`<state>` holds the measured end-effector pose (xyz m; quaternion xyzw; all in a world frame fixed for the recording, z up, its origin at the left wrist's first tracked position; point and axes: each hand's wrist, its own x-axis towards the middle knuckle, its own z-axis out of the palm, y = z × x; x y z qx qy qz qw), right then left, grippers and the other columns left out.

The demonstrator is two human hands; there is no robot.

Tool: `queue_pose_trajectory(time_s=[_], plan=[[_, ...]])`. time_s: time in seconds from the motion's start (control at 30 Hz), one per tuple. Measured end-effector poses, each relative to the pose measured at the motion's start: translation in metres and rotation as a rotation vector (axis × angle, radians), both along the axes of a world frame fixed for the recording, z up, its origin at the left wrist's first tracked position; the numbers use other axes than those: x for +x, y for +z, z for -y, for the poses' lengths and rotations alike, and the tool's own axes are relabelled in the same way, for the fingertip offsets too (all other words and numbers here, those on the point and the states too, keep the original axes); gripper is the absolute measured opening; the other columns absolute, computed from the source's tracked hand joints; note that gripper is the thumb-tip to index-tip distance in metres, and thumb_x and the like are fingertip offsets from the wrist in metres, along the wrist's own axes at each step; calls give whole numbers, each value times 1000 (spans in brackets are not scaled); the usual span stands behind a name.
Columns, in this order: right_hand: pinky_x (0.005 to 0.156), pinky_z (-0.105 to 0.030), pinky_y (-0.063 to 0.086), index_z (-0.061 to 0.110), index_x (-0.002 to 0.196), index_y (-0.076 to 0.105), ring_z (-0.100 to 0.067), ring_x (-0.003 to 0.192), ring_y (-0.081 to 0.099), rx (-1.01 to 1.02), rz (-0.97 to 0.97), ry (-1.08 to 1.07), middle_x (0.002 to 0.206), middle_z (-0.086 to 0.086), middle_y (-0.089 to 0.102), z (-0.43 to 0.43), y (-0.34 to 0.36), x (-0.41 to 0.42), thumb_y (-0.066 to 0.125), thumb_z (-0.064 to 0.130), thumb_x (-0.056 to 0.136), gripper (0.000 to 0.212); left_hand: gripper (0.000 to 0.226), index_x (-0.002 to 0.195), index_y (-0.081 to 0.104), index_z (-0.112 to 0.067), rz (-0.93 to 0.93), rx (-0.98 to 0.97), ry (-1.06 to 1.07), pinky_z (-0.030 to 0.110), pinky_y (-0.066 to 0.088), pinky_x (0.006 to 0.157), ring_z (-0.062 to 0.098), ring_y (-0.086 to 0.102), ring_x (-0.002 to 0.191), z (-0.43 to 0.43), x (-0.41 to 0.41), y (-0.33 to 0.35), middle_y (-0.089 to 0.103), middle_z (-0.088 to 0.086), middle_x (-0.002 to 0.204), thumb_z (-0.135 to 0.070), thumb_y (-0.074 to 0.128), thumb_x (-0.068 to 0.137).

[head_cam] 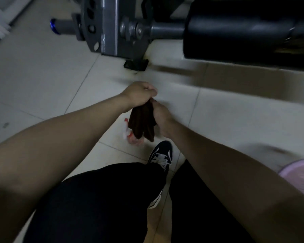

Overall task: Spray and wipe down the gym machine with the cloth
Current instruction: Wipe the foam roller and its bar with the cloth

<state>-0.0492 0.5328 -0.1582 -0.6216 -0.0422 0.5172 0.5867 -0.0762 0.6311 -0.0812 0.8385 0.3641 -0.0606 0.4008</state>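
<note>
A dark brown cloth hangs bunched between both hands over the tiled floor. My left hand grips its top in a closed fist. My right hand holds the cloth from the right side, fingers against its upper part. Below the cloth a spray bottle with red and white parts lies on the floor, partly hidden. The grey gym machine stands ahead at the top, with a black padded roller to its right.
A grey bar with a blue end cap sticks out left of the machine. A pink basin sits at the right edge. My black-trousered legs and a black and white shoe fill the bottom. Brown cardboard lies under the roller.
</note>
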Motion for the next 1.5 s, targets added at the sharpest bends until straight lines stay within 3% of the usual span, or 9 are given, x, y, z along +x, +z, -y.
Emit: queue_pose_trajectory(time_s=[0.13, 0.33, 0.57, 0.7, 0.77, 0.87, 1.0, 1.2, 1.5], plan=[[102, -53, 51, 24, 124, 64, -31, 111, 67, 149, -13, -246, 119, -9, 71, 46, 30, 37, 45, 74, 88, 65, 12, 104, 72, -23, 234, -41, 48, 20, 50, 83, 10, 62, 90, 31, 56, 33, 67, -10, 93, -25, 63, 97], [84, -48, 58, 25, 120, 42, -23, 98, 64, 310, 583, -415, 110, -3, 59, 114, 87, 80, 55, 12, 98, 28, 21, 120, 65, -25, 479, 95, -78, 19, 43, 94, 9, 57, 112, 89, 113, 65, 60, -5, 124, -30, 56, 102], [92, 2, 30, 12, 125, 62, 5, 98, 44, 33, 1165, -743, 116, -8, 56, 176, 140, 159, 62, 8, 90, 35, 52, 155, 33, -30, 327, 339, -146, 34, 12, 122, 28, 15, 146, 139, 161, 69, 14, -2, 168, -39, 44, 105], [104, -1, 23, 13, 143, 52, -15, 120, 45, -137, 1266, -816, 132, -16, 45, 226, 142, 206, 53, 7, 93, 50, 75, 160, 10, -33, 195, 550, -228, 47, 2, 124, 35, 1, 148, 148, 163, 49, -9, 1, 169, -51, 49, 99], [112, -26, 28, 15, 144, 52, -32, 127, 43, -412, 1360, -854, 138, -20, 44, 247, 134, 234, 48, 13, 93, 52, 81, 161, 5, -33, 187, 580, -244, 50, -4, 123, 35, -6, 150, 150, 168, 46, -15, 2, 168, -54, 50, 97], [104, -49, 29, 22, 147, 47, -39, 132, 38, -839, 1387, -807, 144, -17, 43, 256, 120, 259, 44, 29, 97, 51, 83, 161, 5, -33, 213, 574, -229, 50, -7, 123, 32, -9, 152, 148, 174, 46, -14, 1, 169, -50, 54, 96], [94, -48, 32, 13, 131, 56, -41, 116, 45, -949, 1429, -760, 128, -20, 49, 226, 121, 267, 37, 31, 102, 39, 83, 161, 9, -33, 260, 640, -255, 51, -2, 123, 31, -4, 152, 138, 176, 42, -6, 3, 170, -54, 55, 95], [83, -46, 44, 11, 109, 65, -39, 97, 56, -728, 1581, -577, 110, -18, 57, 158, 132, 255, 46, 22, 98, 24, 84, 161, 7, -33, 277, 654, -262, 52, 0, 122, 30, -2, 152, 135, 176, 39, -5, 2, 170, -54, 55, 95], [94, -40, 39, 24, 137, 57, -30, 116, 46, -541, 1665, -253, 131, -9, 52, 107, 139, 230, 42, 33, 102, 39, 96, 161, 7, -29, 305, 611, -230, 50, -5, 121, 29, -1, 152, 136, 179, 43, -1, 1, 170, -47, 64, 86]])
